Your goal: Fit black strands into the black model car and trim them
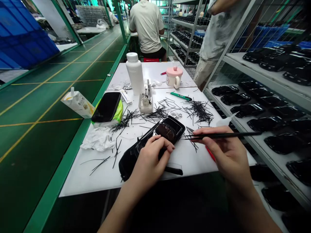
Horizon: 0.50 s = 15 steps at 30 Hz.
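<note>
A glossy black model car (150, 136) lies slantwise on the white table, its far end pointing right. Over its near side rests my left hand (155, 153), fingers curled and gripping the body. A black part with a clear pane, like an opened car door (174, 170), juts from that side. Black tweezers (218, 135) are held in my right hand (222, 149), between thumb and fingers. Their tips point left, near the car's right end and some thin black strips. Whether the tips pinch a strip is too small to tell. Beneath that hand shows part of a red object (210, 153).
Loose black strips (200, 111) lie scattered about. Behind the car stand a small dispenser stand (145, 103), a white bottle (135, 72) and a lidded cup (174, 77). A phone (107, 106), crumpled tissue (98, 139) and drink carton (77, 103) sit left. Racks of model cars (267, 123) flank the right.
</note>
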Motion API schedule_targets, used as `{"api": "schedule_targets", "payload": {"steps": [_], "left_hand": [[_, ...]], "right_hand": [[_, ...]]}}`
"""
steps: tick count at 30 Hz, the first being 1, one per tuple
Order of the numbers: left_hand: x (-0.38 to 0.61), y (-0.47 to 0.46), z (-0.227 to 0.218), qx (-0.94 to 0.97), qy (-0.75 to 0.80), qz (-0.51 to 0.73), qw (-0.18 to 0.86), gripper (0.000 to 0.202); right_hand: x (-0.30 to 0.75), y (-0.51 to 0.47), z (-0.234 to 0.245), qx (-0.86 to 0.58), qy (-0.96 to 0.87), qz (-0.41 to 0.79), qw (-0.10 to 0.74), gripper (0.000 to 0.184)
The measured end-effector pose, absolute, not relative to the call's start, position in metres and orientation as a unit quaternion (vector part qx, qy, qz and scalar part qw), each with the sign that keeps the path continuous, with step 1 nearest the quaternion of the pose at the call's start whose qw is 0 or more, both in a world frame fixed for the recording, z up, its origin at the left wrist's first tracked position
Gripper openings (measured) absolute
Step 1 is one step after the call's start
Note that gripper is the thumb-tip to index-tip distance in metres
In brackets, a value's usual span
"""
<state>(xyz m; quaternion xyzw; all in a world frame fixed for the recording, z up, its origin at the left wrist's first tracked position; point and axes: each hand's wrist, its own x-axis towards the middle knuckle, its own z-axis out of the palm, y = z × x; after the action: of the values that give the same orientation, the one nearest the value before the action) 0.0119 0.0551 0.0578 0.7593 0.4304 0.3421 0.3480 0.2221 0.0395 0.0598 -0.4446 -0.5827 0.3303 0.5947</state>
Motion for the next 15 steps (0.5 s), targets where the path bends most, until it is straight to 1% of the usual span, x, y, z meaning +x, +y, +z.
{"api": "schedule_targets", "payload": {"steps": [4, 11, 15], "left_hand": [[0.013, 0.054, 0.058, 0.740, 0.442, 0.350, 0.367, 0.014], [0.015, 0.055, 0.058, 0.729, 0.445, 0.355, 0.379, 0.019], [0.014, 0.055, 0.059, 0.731, 0.442, 0.357, 0.378, 0.019]], "right_hand": [[0.213, 0.030, 0.057, -0.419, -0.597, 0.375, 0.572, 0.017], [0.216, 0.023, 0.057, -0.479, -0.576, 0.341, 0.568, 0.013], [0.214, 0.023, 0.055, -0.491, -0.568, 0.334, 0.571, 0.011]]}}
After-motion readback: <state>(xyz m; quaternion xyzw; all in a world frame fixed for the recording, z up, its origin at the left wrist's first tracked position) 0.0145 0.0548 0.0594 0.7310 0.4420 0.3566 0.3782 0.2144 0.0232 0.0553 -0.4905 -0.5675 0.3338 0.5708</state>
